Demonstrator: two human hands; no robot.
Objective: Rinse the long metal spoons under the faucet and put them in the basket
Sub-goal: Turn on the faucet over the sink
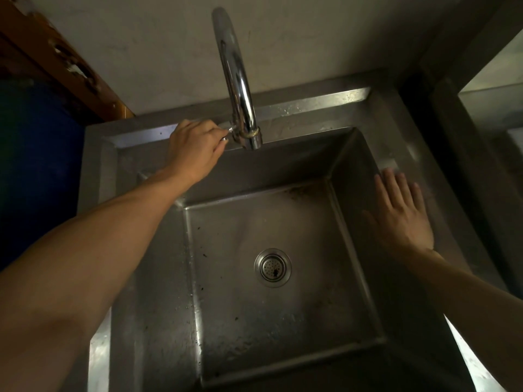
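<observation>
L forearm cut off; hands: L [195, 149] pinching faucet [236, 80] lever, R [402, 216] spread flat.

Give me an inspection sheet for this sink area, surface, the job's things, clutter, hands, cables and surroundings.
Surface: stainless steel sink, basin bare, with dark specks and grime on floor and walls; drain strainer in place.
Job's things: chrome gooseneck faucet at the back rim, no water visibly running; no spoons or basket seen.
Clutter: nothing seen.
Hands: left hand closed on the faucet handle; right hand flat and open on the sink's right rim, holding nothing.
Cables: nothing seen.
Surroundings: plain wall behind; worn wooden frame at upper left; dark blue surface at left; another steel unit at right.
</observation>
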